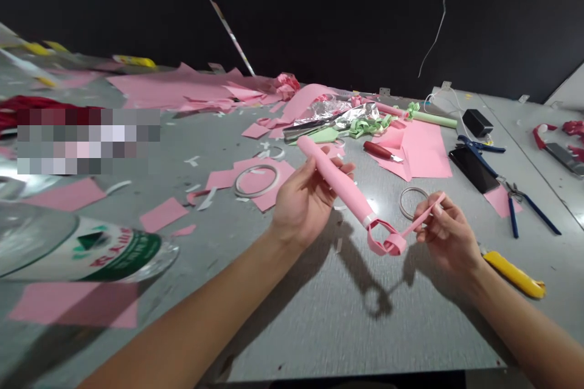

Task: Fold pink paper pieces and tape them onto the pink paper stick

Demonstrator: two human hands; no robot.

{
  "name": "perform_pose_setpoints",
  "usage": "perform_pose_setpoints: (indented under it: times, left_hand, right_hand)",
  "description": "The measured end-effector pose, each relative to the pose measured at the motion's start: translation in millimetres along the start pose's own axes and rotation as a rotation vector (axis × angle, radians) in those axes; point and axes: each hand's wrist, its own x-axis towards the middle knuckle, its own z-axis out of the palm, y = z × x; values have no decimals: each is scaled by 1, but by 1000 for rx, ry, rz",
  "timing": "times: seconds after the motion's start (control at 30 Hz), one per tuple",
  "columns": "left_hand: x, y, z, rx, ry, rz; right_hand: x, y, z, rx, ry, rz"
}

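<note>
My left hand [303, 203] is closed around a rolled pink paper tube [340, 182], held slantwise above the table. A folded pink paper strip [385, 243] loops from the tube's lower end, where a pale band of tape shows. The strip's straight free end [426, 217] is pinched between the fingers of my right hand [449, 231]. Just behind that hand lies a thin tape roll [413, 202] on the table. A wider tape roll [256, 181] rests on pink paper to the left of my left hand.
Pliers [513, 191], a dark phone [474, 168] and a yellow cutter [515, 273] lie at the right. A red-handled knife [382, 151], foil [360, 114] and pink paper scraps [164, 214] spread behind and left. A plastic bottle [91, 246] lies at the left.
</note>
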Motion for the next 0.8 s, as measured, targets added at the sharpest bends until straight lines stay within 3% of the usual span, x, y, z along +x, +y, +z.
perform_pose_setpoints:
  times: [0.4, 0.8]
  left_hand:
    - [3, -10, 0, -83, 43, -32]
    - [12, -21, -7, -47, 18, -35]
  right_hand:
    - [-6, 1, -4, 61, -103, 25]
    - [-4, 11, -5, -56, -134, 48]
